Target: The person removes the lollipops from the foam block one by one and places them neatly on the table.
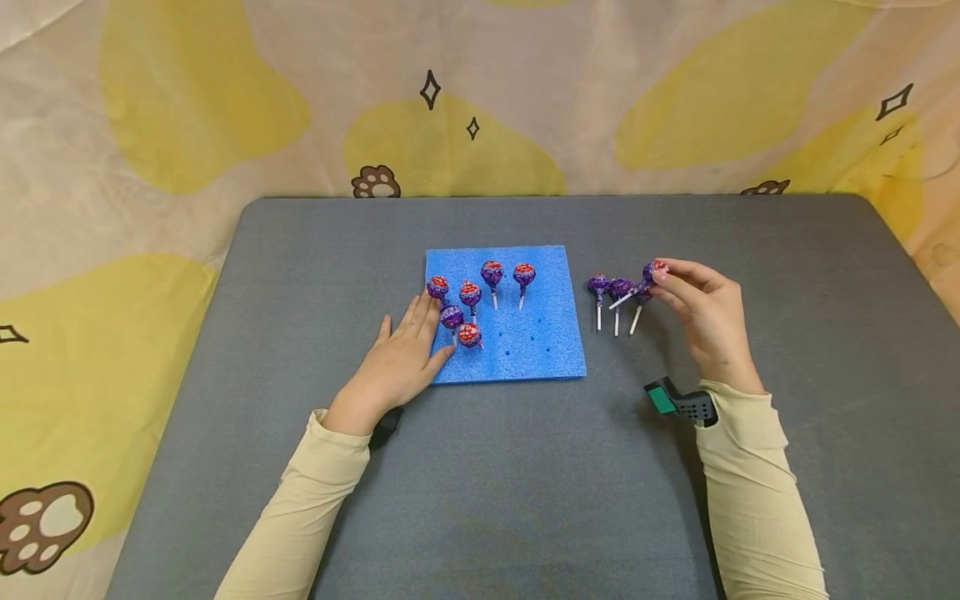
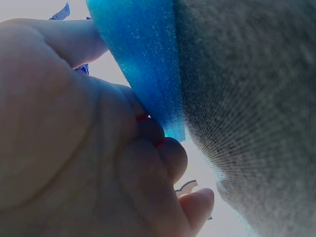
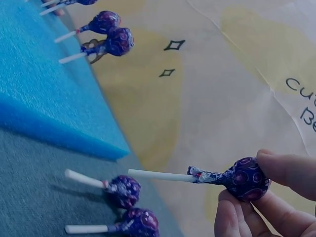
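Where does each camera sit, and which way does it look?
Head: worn there, looking forward and down at blue foam; left hand, right hand and sleeves show.
Left wrist: worn there, looking past palm and fingers at the foam's edge.
Right wrist: worn there, looking at the held lollipop; fingertips show.
Head and right wrist share the foam and that lollipop.

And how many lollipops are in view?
10: six lollipops in the blue foam, three on the table right of it, one in the right hand. Others may be hidden.
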### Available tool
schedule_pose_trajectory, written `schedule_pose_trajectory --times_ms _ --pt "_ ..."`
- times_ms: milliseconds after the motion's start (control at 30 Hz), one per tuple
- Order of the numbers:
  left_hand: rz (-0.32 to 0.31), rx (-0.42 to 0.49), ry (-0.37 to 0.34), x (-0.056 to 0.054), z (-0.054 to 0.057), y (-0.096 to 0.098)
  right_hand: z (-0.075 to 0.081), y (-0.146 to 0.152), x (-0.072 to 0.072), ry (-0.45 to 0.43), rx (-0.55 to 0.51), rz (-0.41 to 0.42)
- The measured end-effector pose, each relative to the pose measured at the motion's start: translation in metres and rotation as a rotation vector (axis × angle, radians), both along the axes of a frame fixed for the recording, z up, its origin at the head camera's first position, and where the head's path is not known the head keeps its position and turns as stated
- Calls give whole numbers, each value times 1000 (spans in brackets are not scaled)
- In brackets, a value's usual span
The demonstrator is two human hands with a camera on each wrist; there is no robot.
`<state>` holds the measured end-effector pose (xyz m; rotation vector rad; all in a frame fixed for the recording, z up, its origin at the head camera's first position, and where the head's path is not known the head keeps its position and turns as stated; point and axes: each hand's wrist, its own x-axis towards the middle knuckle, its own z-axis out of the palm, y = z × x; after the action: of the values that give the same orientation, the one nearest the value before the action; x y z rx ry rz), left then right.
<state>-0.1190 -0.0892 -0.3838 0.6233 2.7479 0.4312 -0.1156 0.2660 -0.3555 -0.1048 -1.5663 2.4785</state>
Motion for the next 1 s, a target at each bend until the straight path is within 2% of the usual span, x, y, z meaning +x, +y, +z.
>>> schedule_pose_trajectory --times_ms 133,500,867,1000 --pt "0 0 -1 0 0 0 -2 7 0 -18 -8 2" --pt "-1 -4 -1 0 -1 -1 -15 33 0 -138 -9 44" --pt "-1 -4 -2 0 -1 -1 -29 48 0 -194 115 84" --pt "-1 -3 0 0 -2 -1 -28 52 1 -211 89 92"
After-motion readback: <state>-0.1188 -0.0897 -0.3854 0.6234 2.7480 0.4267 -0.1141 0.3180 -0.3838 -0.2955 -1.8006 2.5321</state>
